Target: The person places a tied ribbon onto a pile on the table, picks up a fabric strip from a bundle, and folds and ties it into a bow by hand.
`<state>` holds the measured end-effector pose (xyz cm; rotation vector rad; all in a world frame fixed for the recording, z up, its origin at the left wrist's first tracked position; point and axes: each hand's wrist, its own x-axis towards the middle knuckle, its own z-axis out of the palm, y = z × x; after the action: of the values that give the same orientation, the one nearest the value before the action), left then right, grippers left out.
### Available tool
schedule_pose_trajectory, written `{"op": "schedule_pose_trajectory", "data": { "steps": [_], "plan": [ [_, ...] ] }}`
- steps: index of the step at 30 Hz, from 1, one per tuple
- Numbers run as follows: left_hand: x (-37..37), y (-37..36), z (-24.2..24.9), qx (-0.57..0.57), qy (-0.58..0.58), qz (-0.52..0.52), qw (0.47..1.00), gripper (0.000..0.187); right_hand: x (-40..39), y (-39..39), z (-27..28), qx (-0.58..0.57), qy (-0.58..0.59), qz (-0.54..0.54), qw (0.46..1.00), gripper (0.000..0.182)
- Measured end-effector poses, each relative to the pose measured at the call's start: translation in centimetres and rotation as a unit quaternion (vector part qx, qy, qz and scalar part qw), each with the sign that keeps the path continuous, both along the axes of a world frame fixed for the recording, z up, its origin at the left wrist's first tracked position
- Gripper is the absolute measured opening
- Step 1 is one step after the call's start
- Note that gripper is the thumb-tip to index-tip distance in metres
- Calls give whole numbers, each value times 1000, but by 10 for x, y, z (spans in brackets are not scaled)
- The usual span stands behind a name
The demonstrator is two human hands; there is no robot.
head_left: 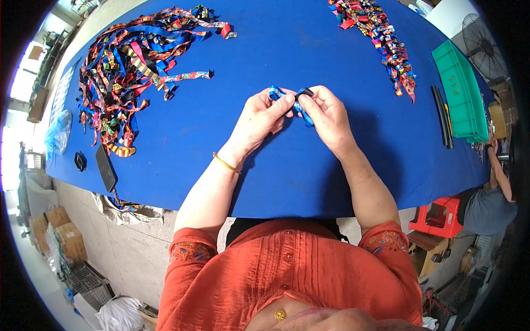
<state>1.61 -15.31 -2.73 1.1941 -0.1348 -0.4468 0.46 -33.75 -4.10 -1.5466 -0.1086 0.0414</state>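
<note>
Both my hands meet over the middle of the blue table (287,49). My left hand (264,117) pinches one end of a short blue patterned ribbon (301,109). My right hand (327,115) grips the other end, where a small black clip (304,92) sits at my fingertips. A gold bangle (225,163) circles my left wrist.
A heap of loose coloured ribbons (130,60) spreads at the table's left. A row of folded ribbon pieces (383,38) runs along the upper right. A green tray (461,91), black strips (441,116), a phone (105,167) and another person (488,201) lie at the edges.
</note>
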Motion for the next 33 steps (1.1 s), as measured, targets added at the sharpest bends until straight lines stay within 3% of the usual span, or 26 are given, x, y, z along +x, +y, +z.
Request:
{"op": "schedule_pose_trajectory", "data": {
  "steps": [3,11,14,17,21,23,25,33],
  "plan": [
    [1,1,-4,16,-10,1,1000,22,3,2,-8,58,-6,8,998,10],
    [2,5,0,54,-8,-7,998,22,1,2,-4,73,-1,-8,997,13],
    [3,7,-2,20,0,-15,1000,25,3,1,-3,73,11,-36,997,13],
    [2,-3,-8,35,-52,101,993,27,7,-5,-2,52,9,-62,997,12],
    [0,-6,-9,223,-222,213,925,22,7,-6,-6,38,-39,-81,995,11],
    [-6,-9,-6,179,-205,157,949,19,4,-2,-3,6,-57,-73,996,11],
    [-9,-13,-10,205,-238,126,941,21,-1,0,0,-9,-62,-56,996,11],
    [-1,-3,-15,64,-107,29,992,17,-10,1,23,9,-53,-1,999,22]
  ]
}}
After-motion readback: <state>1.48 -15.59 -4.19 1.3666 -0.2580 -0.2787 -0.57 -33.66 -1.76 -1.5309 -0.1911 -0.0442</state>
